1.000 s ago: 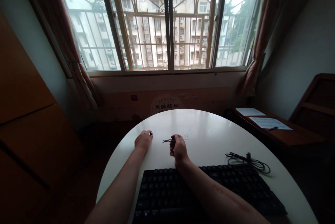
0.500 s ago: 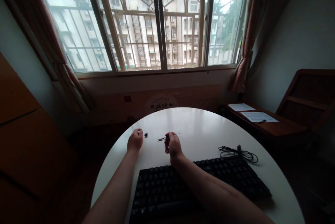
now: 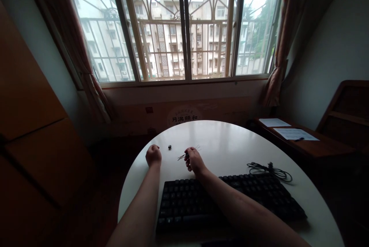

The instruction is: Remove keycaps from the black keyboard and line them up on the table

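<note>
keyboard (image 3: 184,201) = reference. it was black and sat on the near part of a white round table (image 3: 225,139).

right hand (image 3: 195,161) was above the table just past the keyboard's far edge, left of its middle. fingers were closed, gripping a small wire tool (image 3: 181,157). 1 end of the tool stuck out left of the fist, thin wires poked out on the right side. right forearm crossed over the keyboard.

left hand (image 3: 153,155) was past the keyboard's far left corner and a bit outside it. fingers were curled into a fist; couldn't tell if anything was inside. forearm ran along the keyboard's left side.

small dark piece (image 3: 170,147) lay on the table beyond the keyboard's far left end, between the 2 hands, nearer the left, touching neither. too small to read any marking.

black cable (image 3: 271,171) lay loosely coiled at the keyboard's far right end.

brown bench (image 3: 331,147) stood off past the keyboard's right side. 2 paper sheets (image 3: 292,134) were on it, with a dark pen (image 3: 300,139) on the nearer sheet. barred window (image 3: 184,47) was well beyond the keyboard, with a curtain (image 3: 93,95) at its left.
</note>
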Demonstrator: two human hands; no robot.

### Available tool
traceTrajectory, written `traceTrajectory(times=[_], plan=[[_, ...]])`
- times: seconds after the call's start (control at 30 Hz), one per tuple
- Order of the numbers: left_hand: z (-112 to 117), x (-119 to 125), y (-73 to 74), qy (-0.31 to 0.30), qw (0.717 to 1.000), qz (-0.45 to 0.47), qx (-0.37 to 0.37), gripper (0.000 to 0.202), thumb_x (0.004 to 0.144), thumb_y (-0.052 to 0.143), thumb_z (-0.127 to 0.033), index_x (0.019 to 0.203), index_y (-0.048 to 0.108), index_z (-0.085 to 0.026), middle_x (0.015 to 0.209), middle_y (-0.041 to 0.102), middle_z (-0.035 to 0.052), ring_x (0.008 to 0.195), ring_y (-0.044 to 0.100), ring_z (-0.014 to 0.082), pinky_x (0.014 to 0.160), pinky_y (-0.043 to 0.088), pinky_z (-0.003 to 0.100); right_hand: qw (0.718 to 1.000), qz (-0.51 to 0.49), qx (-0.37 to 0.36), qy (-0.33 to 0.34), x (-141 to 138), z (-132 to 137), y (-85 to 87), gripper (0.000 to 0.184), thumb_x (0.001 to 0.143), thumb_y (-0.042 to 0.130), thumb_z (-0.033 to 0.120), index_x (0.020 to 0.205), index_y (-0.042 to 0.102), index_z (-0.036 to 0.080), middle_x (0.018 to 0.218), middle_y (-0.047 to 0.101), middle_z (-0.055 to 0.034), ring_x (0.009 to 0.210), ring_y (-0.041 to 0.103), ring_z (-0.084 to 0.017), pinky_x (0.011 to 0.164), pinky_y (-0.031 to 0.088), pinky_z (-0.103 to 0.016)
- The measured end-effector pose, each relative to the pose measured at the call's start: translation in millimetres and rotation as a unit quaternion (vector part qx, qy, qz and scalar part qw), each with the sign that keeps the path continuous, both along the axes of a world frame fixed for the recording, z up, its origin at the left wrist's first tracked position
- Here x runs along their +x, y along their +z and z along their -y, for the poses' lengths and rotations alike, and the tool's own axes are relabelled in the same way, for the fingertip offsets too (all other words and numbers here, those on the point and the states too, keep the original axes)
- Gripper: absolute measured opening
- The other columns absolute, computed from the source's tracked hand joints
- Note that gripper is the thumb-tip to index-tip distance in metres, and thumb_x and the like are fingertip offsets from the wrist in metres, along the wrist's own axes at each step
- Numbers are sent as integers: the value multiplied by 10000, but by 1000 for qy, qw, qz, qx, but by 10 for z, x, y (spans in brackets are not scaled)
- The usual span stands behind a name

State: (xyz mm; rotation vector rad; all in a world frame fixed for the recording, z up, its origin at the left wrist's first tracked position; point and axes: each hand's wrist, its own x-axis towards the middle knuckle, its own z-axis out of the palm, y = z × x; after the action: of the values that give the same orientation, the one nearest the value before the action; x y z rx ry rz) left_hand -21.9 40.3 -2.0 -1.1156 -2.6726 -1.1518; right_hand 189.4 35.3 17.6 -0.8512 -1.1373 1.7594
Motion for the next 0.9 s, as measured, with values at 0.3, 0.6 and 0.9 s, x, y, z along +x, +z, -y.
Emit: traceTrajectory(times=[0.3, 0.6, 0.9], plan=[[22, 153, 28, -81, 995, -30, -54, 411, 947, 280, -338, 834, 660, -227, 910, 720, 89, 881, 651, 266, 715, 448, 325, 999, 23, 39, 31, -36, -17, -79, 187, 874, 411, 390, 852, 433, 205, 537, 487, 63, 356, 382, -83, 294, 227, -161], [81, 301, 70, -120, 983, -68, -119, 461, 981, 252, -370, 980, 684, -210, 1046, 712, 112, 979, 646, 260, 787, 461, 336, 984, 66, 132, 104, 8, 53, 162, 224, 844, 578, 390, 853, 480, 189, 564, 524, 59, 393, 458, -86, 285, 288, -147], [136, 395, 185, -148, 970, -70, -177, 433, 959, 318, -393, 1002, 699, -191, 1083, 708, 125, 1006, 643, 264, 788, 473, 324, 928, 97, 228, 279, 414, 208, 226, 311, 873, 591, 470, 908, 478, 183, 599, 550, 53, 482, 520, -99, 442, 422, -202]])
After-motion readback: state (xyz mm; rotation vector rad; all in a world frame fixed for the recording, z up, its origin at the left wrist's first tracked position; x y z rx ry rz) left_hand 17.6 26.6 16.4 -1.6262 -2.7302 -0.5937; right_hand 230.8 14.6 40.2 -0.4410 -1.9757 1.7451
